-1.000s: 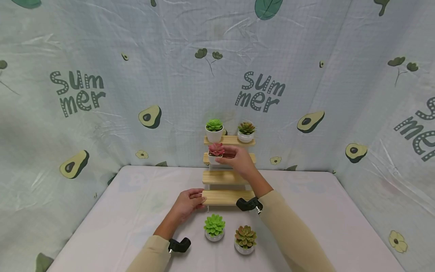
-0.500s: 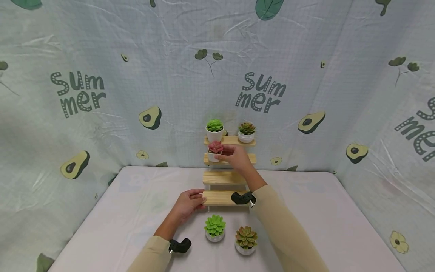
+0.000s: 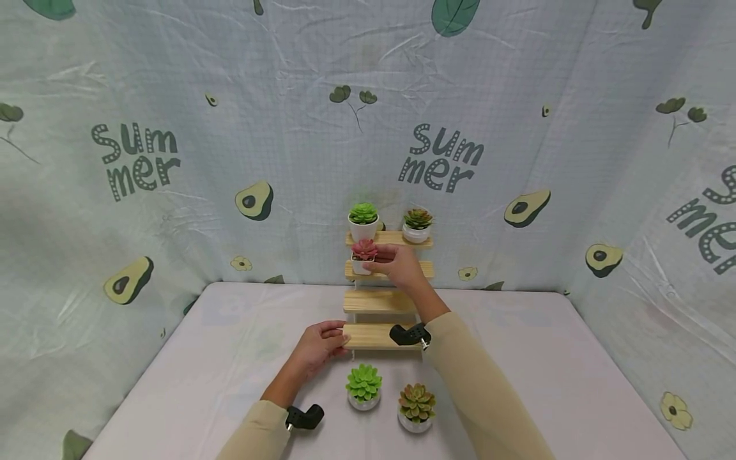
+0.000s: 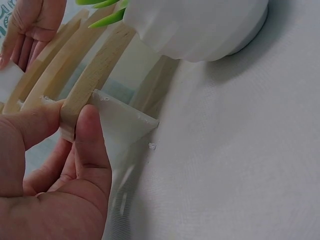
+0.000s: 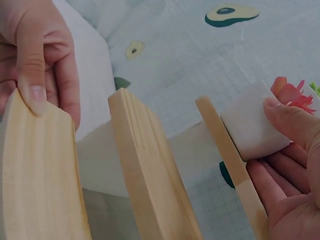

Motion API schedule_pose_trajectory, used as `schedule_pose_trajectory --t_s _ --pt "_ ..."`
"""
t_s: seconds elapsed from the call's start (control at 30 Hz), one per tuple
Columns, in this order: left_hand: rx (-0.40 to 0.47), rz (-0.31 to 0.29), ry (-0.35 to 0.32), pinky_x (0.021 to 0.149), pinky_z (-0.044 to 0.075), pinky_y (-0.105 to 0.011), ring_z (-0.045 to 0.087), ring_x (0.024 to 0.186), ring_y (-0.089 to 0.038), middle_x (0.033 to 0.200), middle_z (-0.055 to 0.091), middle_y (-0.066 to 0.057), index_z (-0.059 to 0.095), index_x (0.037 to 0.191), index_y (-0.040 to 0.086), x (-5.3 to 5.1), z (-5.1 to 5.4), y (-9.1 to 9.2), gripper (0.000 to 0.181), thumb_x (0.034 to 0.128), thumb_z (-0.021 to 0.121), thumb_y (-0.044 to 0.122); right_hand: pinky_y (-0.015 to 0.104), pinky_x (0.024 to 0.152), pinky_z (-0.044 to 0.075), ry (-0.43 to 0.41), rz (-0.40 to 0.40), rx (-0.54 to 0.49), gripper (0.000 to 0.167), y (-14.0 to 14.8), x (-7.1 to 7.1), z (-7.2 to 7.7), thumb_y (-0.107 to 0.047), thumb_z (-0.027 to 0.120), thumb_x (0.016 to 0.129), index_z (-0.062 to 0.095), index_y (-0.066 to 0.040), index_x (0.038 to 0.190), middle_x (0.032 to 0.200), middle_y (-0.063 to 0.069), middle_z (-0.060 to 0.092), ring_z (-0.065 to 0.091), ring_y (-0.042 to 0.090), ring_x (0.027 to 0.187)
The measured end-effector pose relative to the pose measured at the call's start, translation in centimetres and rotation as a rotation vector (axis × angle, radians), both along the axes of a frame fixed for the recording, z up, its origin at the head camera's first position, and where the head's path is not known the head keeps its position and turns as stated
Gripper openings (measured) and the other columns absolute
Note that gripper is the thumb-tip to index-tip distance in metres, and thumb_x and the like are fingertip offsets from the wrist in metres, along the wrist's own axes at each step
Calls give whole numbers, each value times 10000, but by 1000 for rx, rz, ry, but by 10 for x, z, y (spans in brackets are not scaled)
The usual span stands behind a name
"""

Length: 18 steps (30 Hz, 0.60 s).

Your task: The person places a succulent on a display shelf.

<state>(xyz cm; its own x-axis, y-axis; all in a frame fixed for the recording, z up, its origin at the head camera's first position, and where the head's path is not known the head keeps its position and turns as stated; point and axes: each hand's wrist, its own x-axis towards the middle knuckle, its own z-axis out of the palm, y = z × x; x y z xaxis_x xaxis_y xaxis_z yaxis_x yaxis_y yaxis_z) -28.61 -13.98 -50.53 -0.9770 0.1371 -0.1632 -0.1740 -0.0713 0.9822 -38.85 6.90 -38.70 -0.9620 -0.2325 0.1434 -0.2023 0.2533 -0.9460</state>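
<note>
A small tiered stand with pale wooden shelves [image 3: 379, 300] rises at the table's middle. My right hand [image 3: 400, 265] grips a white pot [image 5: 255, 122] holding a red succulent [image 3: 364, 249]; the pot sits on the left part of the second shelf from the top. With thumb and fingers, my left hand [image 4: 60, 170] pinches the left end of the lowest shelf [image 4: 82, 95]. On the top shelf stand a green succulent [image 3: 363, 214] in a white pot at left and a reddish-green succulent [image 3: 416, 218] in a white pot at right.
In front of the stand, a bright green succulent [image 3: 363, 383] and a brownish-green succulent [image 3: 416, 404] stand in white pots on the white table [image 3: 241, 358]. A printed cloth [image 3: 305, 160] hangs behind and at both sides.
The right hand has moved slightly left and lowered the red succulent's pot onto the second shelf. The left hand keeps its hold on the lowest shelf.
</note>
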Motion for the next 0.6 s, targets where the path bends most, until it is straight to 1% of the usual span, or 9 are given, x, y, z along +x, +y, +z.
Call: schedule_pose_trajectory --t_s 0.3,0.43,0.5,0.6 --pt "8 -2 0 750 628 -274 681 829 -118 998 665 -62 520 1401 -96 0 0 -1 442 983 639 -10 351 958 605 10 11 -5 487 0 3 2 -160 846 858 690 -24 1298 1246 163 728 706 276 1165" --pt "6 -4 4 751 627 -272 680 828 -120 987 659 -55 519 1402 -100 0 0 -1 444 984 637 -13 365 984 595 36 23 -17 510 2 6 1 -125 828 872 658 -5 1337 1297 190 697 680 308 1210" --pt "6 -5 5 743 626 -266 682 832 -130 985 662 -56 518 1401 -106 -1 0 -1 442 983 635 -16 384 1016 578 42 4 -26 532 4 9 -1 -123 825 873 641 -8 1359 1334 187 678 661 316 1241" --pt "5 -7 6 734 624 -259 684 843 -147 986 661 -60 516 1398 -113 -1 0 0 440 983 630 -22 400 1048 558 44 -53 -53 569 11 15 -7 -144 828 875 616 -18 1387 1376 182 651 638 320 1275"
